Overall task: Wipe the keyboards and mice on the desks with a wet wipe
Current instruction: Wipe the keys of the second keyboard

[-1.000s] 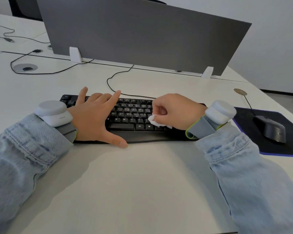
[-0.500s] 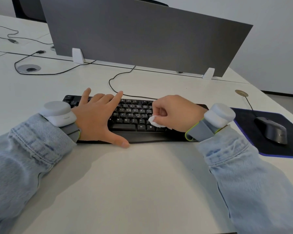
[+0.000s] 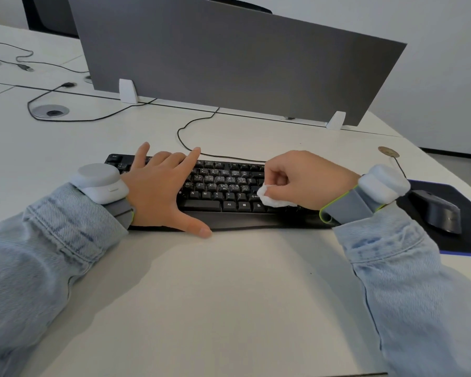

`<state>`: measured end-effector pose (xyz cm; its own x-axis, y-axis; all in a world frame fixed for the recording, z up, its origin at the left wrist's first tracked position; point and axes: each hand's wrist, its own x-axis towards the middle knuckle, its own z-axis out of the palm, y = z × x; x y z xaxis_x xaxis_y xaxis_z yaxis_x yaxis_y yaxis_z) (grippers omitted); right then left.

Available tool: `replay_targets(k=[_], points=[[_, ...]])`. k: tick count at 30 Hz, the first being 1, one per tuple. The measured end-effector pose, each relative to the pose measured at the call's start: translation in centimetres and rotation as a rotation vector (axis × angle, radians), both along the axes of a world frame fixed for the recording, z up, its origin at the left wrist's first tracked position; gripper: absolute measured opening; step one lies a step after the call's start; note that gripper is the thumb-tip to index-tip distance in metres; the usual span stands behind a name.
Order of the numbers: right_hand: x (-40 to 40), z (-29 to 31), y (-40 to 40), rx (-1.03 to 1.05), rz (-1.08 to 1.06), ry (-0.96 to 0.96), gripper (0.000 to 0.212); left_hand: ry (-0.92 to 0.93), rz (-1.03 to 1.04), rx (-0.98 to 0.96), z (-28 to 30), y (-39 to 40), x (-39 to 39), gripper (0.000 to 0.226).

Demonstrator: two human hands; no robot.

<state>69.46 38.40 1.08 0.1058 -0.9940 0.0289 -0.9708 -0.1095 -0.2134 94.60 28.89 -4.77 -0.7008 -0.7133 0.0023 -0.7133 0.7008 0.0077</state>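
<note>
Black keyboard [image 3: 223, 191]: lies flat on a white desk [image 3: 229, 295], in front of a grey divider [image 3: 242, 66], its cable [image 3: 191, 137] looping back toward the divider.

Left hand [image 3: 161, 191]: fingers straight and spread, palm laid on the keyboard's left end, thumb on the front edge; grasps nothing, serves as a brace.

Right hand [image 3: 305, 180]: fingers curled, pinching a bunched white wipe [image 3: 272, 198] against the lower key rows right of centre.

Mouse [image 3: 438, 213]: dark, on a dark mat [image 3: 468, 235] just right of the keyboard, apart from both hands; by its position, judged not yet wiped.

Step in hand, as judged: wiping the key tops, right half.

Handling notes:
- Keep the flat left palm pressing so the board does not slide under the strokes.
- Work row by row with light pressure; keys give way, and a hard push only depresses them.
- Refold the wipe to a fresh face, since a tight wad cleans with a small area.
- Shift the bracing hand later to reach the covered left keys.
- Avoid squeezing moisture between keys.
</note>
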Motion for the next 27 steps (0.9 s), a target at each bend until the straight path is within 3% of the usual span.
replay_targets(k=[3, 6, 11, 14, 17, 22, 27], points=[[0.7, -0.2, -0.1, -0.015, 0.047, -0.053, 0.015, -0.004, 0.002, -0.001, 0.0, 0.0, 0.0, 0.157], [1.2, -0.5, 0.1, 0.090, 0.058, 0.021, 0.019, -0.002, -0.003, 0.004, 0.0, -0.1, 0.0, 0.157], [1.7, -0.7, -0.3, -0.100, 0.049, -0.064, 0.018, 0.018, -0.010, -0.005, -0.2, -0.2, 0.1, 0.156], [3.2, -1.4, -0.5, -0.038, 0.109, -0.035, 0.018, 0.018, -0.011, -0.006, -0.3, -0.3, 0.0, 0.156], [1.6, -0.8, -0.5, -0.029, 0.046, 0.003, 0.016, 0.018, -0.012, -0.006, -0.3, -0.3, 0.0, 0.156], [-1.3, -0.8, -2.6, -0.253, -0.097, -0.091, 0.016, 0.017, -0.014, -0.028, -0.3, -0.2, 0.0, 0.156], [-1.1, -0.5, -6.9, -0.165, -0.072, 0.007, 0.015, 0.035, -0.020, -0.043, -0.5, -0.2, 0.1, 0.156]])
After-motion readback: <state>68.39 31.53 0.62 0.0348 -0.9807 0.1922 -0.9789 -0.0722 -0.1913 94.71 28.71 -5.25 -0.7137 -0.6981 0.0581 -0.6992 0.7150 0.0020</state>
